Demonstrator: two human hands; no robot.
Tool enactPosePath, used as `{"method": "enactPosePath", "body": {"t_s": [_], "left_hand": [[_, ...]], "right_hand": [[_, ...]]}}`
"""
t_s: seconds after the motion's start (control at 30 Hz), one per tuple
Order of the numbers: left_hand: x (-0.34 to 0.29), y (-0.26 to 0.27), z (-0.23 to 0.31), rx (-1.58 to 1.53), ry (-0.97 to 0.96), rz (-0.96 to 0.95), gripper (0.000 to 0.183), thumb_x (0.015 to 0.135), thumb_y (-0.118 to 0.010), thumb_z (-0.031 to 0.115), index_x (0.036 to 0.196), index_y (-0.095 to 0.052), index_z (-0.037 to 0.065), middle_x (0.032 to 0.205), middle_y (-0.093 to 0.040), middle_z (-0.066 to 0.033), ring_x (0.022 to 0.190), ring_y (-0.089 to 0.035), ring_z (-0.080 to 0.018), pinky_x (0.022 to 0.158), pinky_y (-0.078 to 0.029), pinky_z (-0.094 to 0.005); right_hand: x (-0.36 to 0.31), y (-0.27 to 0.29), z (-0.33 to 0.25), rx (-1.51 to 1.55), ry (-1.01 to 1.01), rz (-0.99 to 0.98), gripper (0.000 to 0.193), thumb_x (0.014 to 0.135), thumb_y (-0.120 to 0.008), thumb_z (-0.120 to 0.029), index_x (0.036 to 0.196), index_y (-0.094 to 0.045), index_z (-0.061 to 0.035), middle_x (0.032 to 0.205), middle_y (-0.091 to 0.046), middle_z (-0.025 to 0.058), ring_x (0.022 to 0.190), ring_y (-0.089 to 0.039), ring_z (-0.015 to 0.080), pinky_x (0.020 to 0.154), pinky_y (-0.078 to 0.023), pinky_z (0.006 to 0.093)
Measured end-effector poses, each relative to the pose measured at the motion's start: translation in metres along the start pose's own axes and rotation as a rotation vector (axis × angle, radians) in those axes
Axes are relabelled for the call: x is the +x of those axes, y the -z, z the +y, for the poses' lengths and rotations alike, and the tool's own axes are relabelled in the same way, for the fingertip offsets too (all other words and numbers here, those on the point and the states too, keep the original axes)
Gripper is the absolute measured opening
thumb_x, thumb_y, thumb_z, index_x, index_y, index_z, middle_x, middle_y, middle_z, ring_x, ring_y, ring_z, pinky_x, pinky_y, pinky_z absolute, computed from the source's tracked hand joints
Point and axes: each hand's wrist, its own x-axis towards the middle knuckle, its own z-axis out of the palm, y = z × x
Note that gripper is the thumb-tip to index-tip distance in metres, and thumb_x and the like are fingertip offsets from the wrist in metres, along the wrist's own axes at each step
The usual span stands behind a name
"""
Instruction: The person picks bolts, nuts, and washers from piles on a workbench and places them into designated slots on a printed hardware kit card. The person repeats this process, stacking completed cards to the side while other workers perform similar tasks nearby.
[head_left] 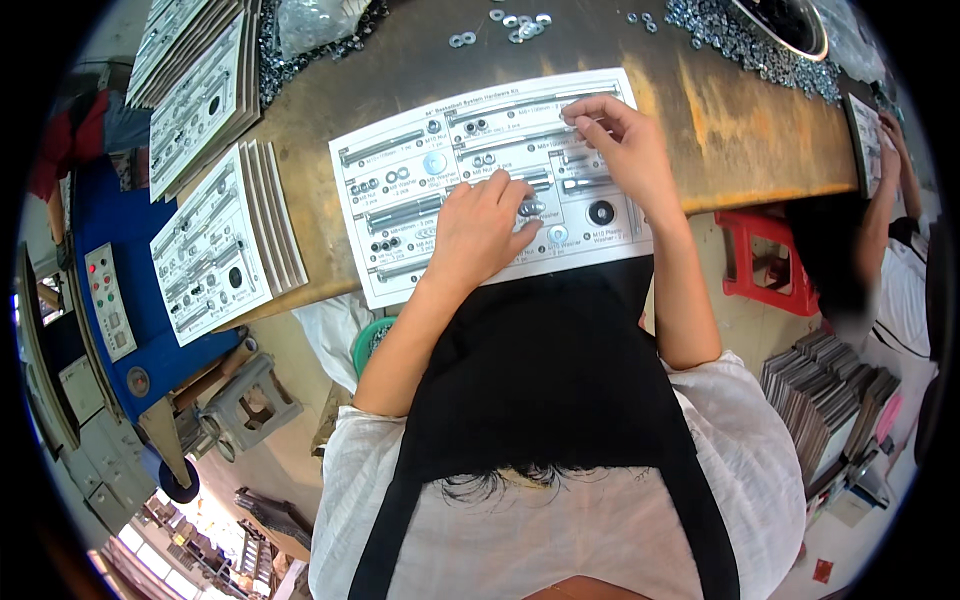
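Observation:
A white card covered with bolts, nuts and washers in rows lies tilted at the table's front edge. Which of these are printed and which are real metal is hard to tell. My left hand rests on its middle, fingers slightly apart and thumb stretched out beside some small washers. Over the upper right part, my right hand has thumb and forefinger pinched together near a bolt row; anything between them is too small to make out. A bluish washer and a black ring show on the card.
Stacks of similar cards overhang the table's left edge. Loose washers lie at the back, with a heap of nuts beside a bowl. A red stool stands right. Another person's hands hold a card.

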Motion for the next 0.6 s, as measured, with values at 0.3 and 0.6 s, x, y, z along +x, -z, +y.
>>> {"method": "enactPosePath", "body": {"t_s": [0.3, 0.6], "left_hand": [[0.133, 0.007, -0.116, -0.020, 0.258, 0.384, 0.018, 0.089, -0.071, 0.021, 0.101, -0.074, 0.008, 0.093, -0.067, -0.0137, 0.084, -0.066, -0.0318, 0.075, -0.052, -0.0402], [0.145, -0.004, -0.148, -0.216, 0.314, 0.197, 0.023, 0.083, -0.075, 0.018, 0.104, -0.074, 0.006, 0.096, -0.065, -0.0152, 0.085, -0.066, -0.0282, 0.079, -0.053, -0.0385]], "right_hand": [[0.133, -0.048, 0.016, -0.515, 0.380, 0.061, 0.022, 0.086, -0.066, -0.017, 0.106, -0.075, -0.0137, 0.102, -0.072, 0.0133, 0.098, -0.067, 0.0340, 0.086, -0.054, 0.0436], [0.163, -0.087, 0.018, -0.668, 0.427, 0.027, 0.016, 0.084, -0.069, -0.021, 0.093, -0.073, -0.0093, 0.094, -0.069, 0.0113, 0.090, -0.068, 0.0336, 0.077, -0.055, 0.0459]]}}
